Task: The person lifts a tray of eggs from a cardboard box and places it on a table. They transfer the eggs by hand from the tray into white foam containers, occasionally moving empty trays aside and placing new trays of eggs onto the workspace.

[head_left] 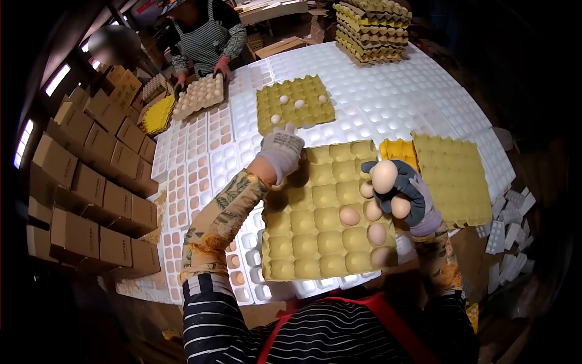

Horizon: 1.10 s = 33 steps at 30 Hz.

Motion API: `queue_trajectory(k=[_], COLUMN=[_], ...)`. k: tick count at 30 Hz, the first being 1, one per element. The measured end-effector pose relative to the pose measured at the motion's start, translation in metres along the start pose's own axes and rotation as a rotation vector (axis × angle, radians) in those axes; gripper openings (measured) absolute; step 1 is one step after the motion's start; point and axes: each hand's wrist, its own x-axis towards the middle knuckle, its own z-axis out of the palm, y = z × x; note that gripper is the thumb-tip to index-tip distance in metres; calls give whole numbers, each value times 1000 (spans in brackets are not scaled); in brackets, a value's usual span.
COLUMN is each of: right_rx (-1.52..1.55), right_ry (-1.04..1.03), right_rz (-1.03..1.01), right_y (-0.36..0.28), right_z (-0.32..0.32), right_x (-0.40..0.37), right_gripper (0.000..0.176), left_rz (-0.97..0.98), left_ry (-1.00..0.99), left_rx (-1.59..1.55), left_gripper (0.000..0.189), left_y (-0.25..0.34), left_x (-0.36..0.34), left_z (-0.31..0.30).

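My right hand [403, 193], in a grey-and-lilac glove, is closed around eggs; a pale egg [384, 176] and a browner egg [400, 206] show in it. Beneath and left of it lies a yellowish pulp egg tray [294, 227], with several eggs [350, 216] in cups along its right side. My left hand [283, 151], in a whitish glove, reaches over that tray's far left corner, fingers stretched forward and nothing visible in them. Just beyond its fingertips is a second pulp tray [312, 88] with several eggs [299, 104] on it.
White plastic egg trays [400, 91] cover the table, those at left holding eggs. Stacked pulp trays [373, 33] stand at the back. Another pulp tray [453, 179] lies right. Cardboard boxes [76, 236] line the left. Across the table, a co-worker's hands hold a full egg tray [200, 97].
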Motion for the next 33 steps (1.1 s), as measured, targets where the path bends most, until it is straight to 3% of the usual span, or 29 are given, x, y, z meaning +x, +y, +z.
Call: queue_trajectory(k=[2, 3, 6, 7, 8, 10, 12, 14, 16, 17, 19, 21, 22, 25, 27, 29, 31, 33], right_rx=[-263, -305, -664, -667, -565, -265, -384, -550, -778, -911, -1172, -1488, -1494, -1642, -1697, -1758, -1917, -1929], right_ry=[60, 74, 23, -10, 20, 93, 2, -129, -223, -242, -238, -313, -303, -251, -154, -187, -363, -290], right_rz=[-270, -254, -474, -468, -328, 10, 27, 136, 251, 286, 269, 104, 120, 198, 176, 82, 181, 82], right_y=[8, 8, 23, 29, 32, 29, 44, 56, 79, 105, 170, 229, 252, 300, 317, 331, 333, 339], right_z=[23, 37, 63, 80, 96, 140, 181, 235, 283, 300, 321, 333, 341, 355, 367, 373, 387, 392], right_x=[0, 0, 18, 30, 38, 65, 113, 167, 229, 264, 334, 392, 409, 448, 465, 491, 517, 538], right_gripper=[38, 41, 39, 39, 38, 35, 34, 32, 33, 35, 45, 50, 50, 50, 48, 48, 47, 46], left_rz=[25, 9, -41, -65, -82, -194, -332, -546, -717, -704, -783, -796, -818, -655, -605, -410, -305, -206], left_ry=[105, 176, 489, 647, 649, 806, 814, 690, 608, 593, 559, 544, 537, 343, 434, 660, 608, 508], left_rx=[-39, -109, -437, -581, -594, -1194, -1211, -1150, -1056, -1012, -918, -847, -762, -812, -916, -1147, -730, -821], left_gripper=[33, 32, 35, 38, 38, 44, 43, 43, 48, 52, 54, 54, 55, 52, 45, 38, 35, 37], left_y=[-5, -8, -22, -33, -46, -83, -140, -208, -249, -271, -300, -321, -330, -358, -366, -363, -354, -362], left_x=[-9, -19, -50, -65, -80, -110, -131, -142, -165, -164, -165, -161, -160, -157, -160, -157, -124, -120], left_z=[13, 19, 53, 70, 85, 115, 180, 266, 292, 315, 332, 352, 360, 374, 365, 347, 379, 378])
